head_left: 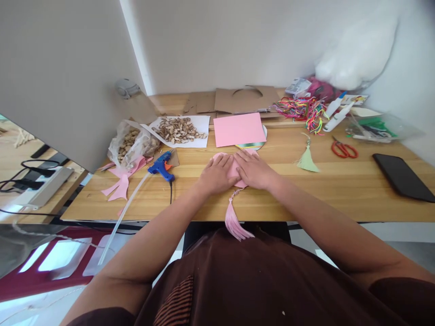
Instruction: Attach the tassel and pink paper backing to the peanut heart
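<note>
Both palms lie flat on a pink paper shape (234, 171) at the table's near middle. My left hand (217, 174) covers its left part with the fingers stretched forward. Over the right part rests my right hand (254, 170), fingers also extended. Much of the shape is hidden beneath the hands; its outline looks rounded at the top left. From its lower end a pink tassel (236, 222) hangs over the table edge on a beaded cord. Just beyond my fingertips lies a pink sheet (239, 130), on top of a round item that is mostly covered.
A blue glue gun (161, 166), a bag of shells (131, 142) and shell pieces on white paper (204, 141) are at left. At right are a green tassel (307, 160), red-handled scissors (344, 148), a phone (404, 176) and colourful cords (302, 108). Cardboard (238, 99) lies behind.
</note>
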The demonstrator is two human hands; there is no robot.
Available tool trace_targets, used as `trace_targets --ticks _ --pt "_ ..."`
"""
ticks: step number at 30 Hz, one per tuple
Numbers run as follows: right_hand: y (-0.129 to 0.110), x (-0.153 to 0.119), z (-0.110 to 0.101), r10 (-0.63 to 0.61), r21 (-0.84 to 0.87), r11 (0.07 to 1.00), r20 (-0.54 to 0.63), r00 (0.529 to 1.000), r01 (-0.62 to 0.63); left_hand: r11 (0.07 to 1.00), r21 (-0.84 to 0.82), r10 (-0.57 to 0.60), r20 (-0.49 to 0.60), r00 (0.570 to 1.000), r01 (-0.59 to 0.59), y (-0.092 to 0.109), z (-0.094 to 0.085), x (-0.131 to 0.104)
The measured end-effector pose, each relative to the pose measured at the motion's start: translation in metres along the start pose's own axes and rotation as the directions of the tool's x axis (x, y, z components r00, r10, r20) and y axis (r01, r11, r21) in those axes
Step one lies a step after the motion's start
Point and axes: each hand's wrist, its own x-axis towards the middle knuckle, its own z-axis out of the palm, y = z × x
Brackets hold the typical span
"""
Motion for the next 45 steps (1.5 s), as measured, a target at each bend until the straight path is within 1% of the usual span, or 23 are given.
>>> trace_targets --ticks 4,6,8,10,11,13,15,18,22,25,28,33,35,37,40,42,45 --pt "0.007 -0.003 0.004 0.098 -0.006 0.995 0.000 0.995 -0.098 0.995 -0.022 -0.093 0.039 0.995 0.094 -0.007 -0.004 0.001" --pt "0.008 -0.006 0.002 0.114 -0.002 0.994 0.006 0.994 -0.114 0.995 0.012 -0.103 -0.010 0.995 0.103 -0.005 -0.006 -0.001" --pt "0.008 -0.008 -0.001 0.114 0.011 0.993 -0.012 0.993 -0.113 0.996 0.054 -0.065 -0.100 0.993 0.070 0.000 -0.008 -0.003" --pt "0.007 -0.010 -0.003 0.080 0.027 0.997 -0.062 0.995 -0.078 0.997 0.066 -0.016 -0.158 0.987 0.027 0.004 -0.009 -0.006" --pt "0.007 -0.011 -0.005 0.054 0.034 0.998 -0.089 0.995 -0.051 0.998 0.052 -0.010 -0.172 0.985 0.019 0.004 -0.008 -0.007" --pt "0.009 -0.010 -0.007 0.011 0.045 0.999 -0.124 0.992 -0.005 0.999 0.001 -0.044 -0.184 0.982 0.045 0.002 -0.008 -0.008" --pt "0.012 -0.008 -0.009 -0.008 0.049 0.999 -0.130 0.991 0.014 0.995 -0.056 -0.097 -0.172 0.980 0.088 -0.004 -0.007 -0.007" --pt "0.019 -0.003 -0.013 -0.016 0.032 0.999 -0.113 0.993 0.020 0.986 -0.112 -0.136 -0.145 0.980 0.121 -0.014 -0.005 -0.003" --pt "0.027 0.000 -0.014 -0.005 0.010 1.000 -0.097 0.995 0.006 0.977 -0.172 -0.156 -0.173 0.972 0.126 -0.024 -0.001 0.002" --pt "0.031 -0.003 -0.009 -0.037 -0.023 0.999 -0.136 0.990 0.034 0.970 -0.212 -0.159 -0.179 0.971 0.119 -0.029 0.002 0.006" --pt "0.031 -0.007 -0.004 -0.133 -0.075 0.990 -0.205 0.970 0.120 0.964 -0.243 -0.155 -0.203 0.967 0.103 -0.032 0.003 0.009" --pt "0.029 -0.007 0.005 -0.238 -0.139 0.969 -0.280 0.930 0.206 0.970 -0.233 -0.127 -0.268 0.955 0.064 -0.031 0.002 0.008" --pt "0.028 -0.007 0.007 -0.262 -0.135 0.964 -0.309 0.914 0.230 0.974 -0.226 -0.096 -0.283 0.954 0.031 -0.029 0.001 0.006" --pt "0.028 -0.006 0.008 -0.265 -0.112 0.964 -0.319 0.910 0.241 0.978 -0.209 -0.080 -0.288 0.954 0.019 -0.028 -0.001 0.005" --pt "0.028 -0.007 0.008 -0.257 -0.083 0.966 -0.310 0.915 0.243 0.981 -0.174 -0.135 -0.267 0.954 0.090 -0.029 -0.004 0.004" --pt "0.029 -0.008 0.007 -0.289 -0.088 0.957 -0.305 0.907 0.275 0.975 -0.175 -0.179 -0.243 0.953 0.138 -0.031 -0.006 0.005" --pt "0.028 -0.009 0.008 -0.340 -0.096 0.940 -0.293 0.894 0.327 0.975 -0.181 -0.172 -0.260 0.950 0.127 -0.031 -0.008 0.004"
